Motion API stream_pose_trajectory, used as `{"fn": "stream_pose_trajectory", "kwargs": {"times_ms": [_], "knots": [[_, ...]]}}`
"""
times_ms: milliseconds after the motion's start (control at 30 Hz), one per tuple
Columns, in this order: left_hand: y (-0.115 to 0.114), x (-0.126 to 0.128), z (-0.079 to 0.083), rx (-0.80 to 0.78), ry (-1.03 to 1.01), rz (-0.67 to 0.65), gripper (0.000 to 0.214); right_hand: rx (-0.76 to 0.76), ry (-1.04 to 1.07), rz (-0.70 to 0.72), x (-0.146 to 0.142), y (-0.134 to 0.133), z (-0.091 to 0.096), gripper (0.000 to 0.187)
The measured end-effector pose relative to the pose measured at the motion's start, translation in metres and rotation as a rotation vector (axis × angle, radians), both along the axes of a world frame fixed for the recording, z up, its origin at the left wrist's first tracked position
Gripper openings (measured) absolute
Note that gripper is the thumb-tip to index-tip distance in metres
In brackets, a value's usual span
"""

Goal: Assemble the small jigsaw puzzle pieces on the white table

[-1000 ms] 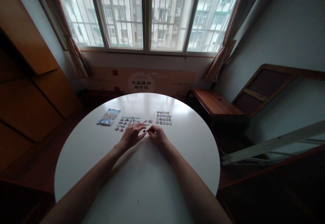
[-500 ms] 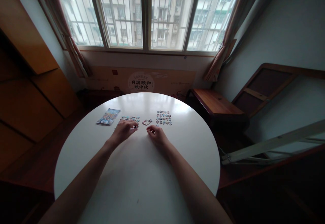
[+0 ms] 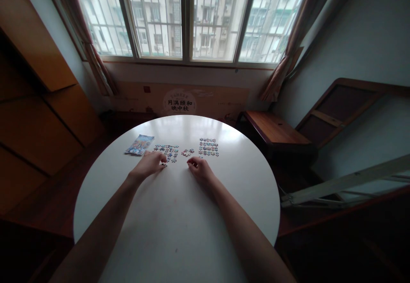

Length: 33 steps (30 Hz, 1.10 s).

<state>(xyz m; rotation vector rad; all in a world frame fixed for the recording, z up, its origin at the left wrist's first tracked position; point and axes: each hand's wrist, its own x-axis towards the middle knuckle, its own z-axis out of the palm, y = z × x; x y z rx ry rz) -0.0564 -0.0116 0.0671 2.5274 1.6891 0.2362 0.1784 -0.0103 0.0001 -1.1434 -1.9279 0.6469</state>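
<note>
My left hand (image 3: 150, 163) is at the near left of the loose jigsaw pieces, thumb and forefinger closed on a small dark puzzle piece (image 3: 164, 164) at the table surface. Rows of puzzle pieces (image 3: 173, 147) lie just beyond it, partly covered by the fingers. My right hand (image 3: 201, 169) rests on the table with its fingers curled together; whatever they hold, if anything, is hidden. Ahead of it sits a partly joined curve of pieces (image 3: 187, 152). Neat rows of puzzle pieces (image 3: 209, 147) lie farther right.
A colourful picture sheet (image 3: 140, 144) lies left of the pieces on the round white table (image 3: 179, 219). Beyond the table's right edge stands a low wooden bench (image 3: 272, 128). A printed board (image 3: 208, 99) leans under the barred window.
My left hand has shifted left and slightly toward me, uncovering several pieces in the left group. The right hand stays nearly in place. The camera view has shifted slightly.
</note>
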Motion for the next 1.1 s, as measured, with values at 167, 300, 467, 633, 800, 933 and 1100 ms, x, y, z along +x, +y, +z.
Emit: {"fn": "stream_pose_trajectory", "kwargs": {"times_ms": [167, 300, 467, 633, 800, 933, 1100], "knots": [[0.003, -0.005, -0.001, -0.017, -0.012, -0.001, 0.014, 0.007, -0.017, 0.0, 0.0, 0.0, 0.002, 0.015], [0.004, -0.005, -0.004, -0.037, -0.029, 0.006, 0.015, 0.01, -0.03, -0.004, 0.0, -0.002, 0.004, 0.015], [0.006, -0.007, -0.009, -0.019, -0.096, 0.011, 0.017, 0.009, -0.036, -0.008, 0.0, -0.002, 0.004, 0.015], [0.01, -0.012, -0.013, -0.047, -0.138, -0.007, 0.016, 0.017, -0.04, -0.009, 0.0, -0.001, 0.002, 0.015], [0.005, 0.003, -0.015, -0.081, -0.168, -0.079, 0.013, 0.028, -0.039, -0.009, -0.001, 0.0, 0.0, 0.014], [-0.005, 0.032, -0.022, 0.011, -0.207, -0.18, 0.013, 0.041, -0.047, 0.021, -0.001, -0.001, 0.001, 0.013], [-0.013, 0.052, -0.031, 0.156, -0.233, -0.105, 0.013, 0.088, -0.177, 0.07, 0.0, -0.007, 0.008, 0.014]]}}
